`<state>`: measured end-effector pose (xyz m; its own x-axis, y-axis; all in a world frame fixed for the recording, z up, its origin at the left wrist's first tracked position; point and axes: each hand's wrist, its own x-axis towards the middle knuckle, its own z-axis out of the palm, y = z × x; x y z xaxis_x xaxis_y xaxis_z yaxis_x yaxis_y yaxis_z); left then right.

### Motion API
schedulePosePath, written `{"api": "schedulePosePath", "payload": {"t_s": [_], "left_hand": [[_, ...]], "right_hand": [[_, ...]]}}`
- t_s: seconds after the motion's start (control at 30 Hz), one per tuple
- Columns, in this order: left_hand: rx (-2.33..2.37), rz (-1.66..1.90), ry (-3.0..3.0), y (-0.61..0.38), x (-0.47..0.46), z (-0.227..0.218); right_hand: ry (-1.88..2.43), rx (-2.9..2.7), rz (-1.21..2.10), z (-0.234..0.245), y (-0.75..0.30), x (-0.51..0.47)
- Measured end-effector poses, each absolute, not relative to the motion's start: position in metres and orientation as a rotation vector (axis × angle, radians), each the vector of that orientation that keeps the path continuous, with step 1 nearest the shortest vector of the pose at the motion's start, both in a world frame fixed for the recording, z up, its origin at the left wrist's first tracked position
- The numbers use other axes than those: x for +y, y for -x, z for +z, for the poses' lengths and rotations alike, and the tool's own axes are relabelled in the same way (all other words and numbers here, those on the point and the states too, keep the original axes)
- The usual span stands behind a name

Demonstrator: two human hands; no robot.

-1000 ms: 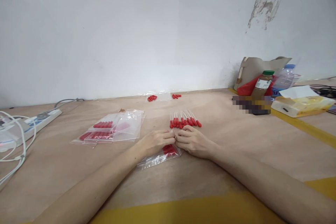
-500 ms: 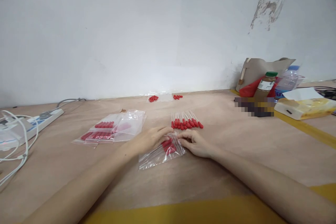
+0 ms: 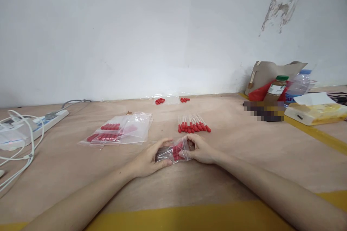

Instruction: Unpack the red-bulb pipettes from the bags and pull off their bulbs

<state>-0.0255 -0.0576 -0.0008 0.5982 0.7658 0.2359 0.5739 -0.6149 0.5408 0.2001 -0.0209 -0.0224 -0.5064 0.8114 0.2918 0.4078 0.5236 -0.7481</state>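
Since the earlier frame, the left hand (image 3: pixel 151 159) has shifted to cup the left end of the clear bag (image 3: pixel 166 155), and the right hand (image 3: pixel 202 150) has laid its thumb over the front. Both grips are closed on the bag, between them; whether it touches the tabletop (image 3: pixel 230 187) I cannot tell. Uneven squeezing could make the slick film slip or jumble its contents. The bag looks thin, glossy and creased, red tips (image 3: pixel 176 151) clustered toward the right. Just beyond, a forward nudge might scatter the loose red-headed sticks (image 3: pixel 193 126).
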Motion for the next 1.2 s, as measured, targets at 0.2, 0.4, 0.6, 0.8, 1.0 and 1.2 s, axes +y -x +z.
{"api": "schedulePosePath", "payload": {"t_s": [0.2, 0.4, 0.6, 0.8, 1.0, 1.2], "left_hand": [[1.088, 0.647, -2.45, 0.023, -0.058, 0.002], [1.07, 0.616, -2.472, 0.024, -0.059, 0.001], [1.106, 0.586, -2.489, 0.026, -0.061, 0.003], [1.129, 0.587, -2.534, 0.029, -0.061, 0.001], [1.121, 0.583, -2.561, 0.03, -0.058, -0.002], [1.068, 0.552, -2.589, 0.035, -0.056, -0.002]], "right_hand": [[0.821, -1.866, 1.151, -0.032, -0.195, -0.022], [0.8, -1.853, 1.226, -0.024, -0.192, -0.025], [0.934, -1.697, 1.451, -0.016, -0.207, -0.021], [1.027, -1.284, 1.774, -0.011, -0.223, -0.021], [0.953, -1.157, 1.783, -0.014, -0.217, -0.024], [1.005, -1.242, 1.756, 0.0, -0.241, -0.015]]}}
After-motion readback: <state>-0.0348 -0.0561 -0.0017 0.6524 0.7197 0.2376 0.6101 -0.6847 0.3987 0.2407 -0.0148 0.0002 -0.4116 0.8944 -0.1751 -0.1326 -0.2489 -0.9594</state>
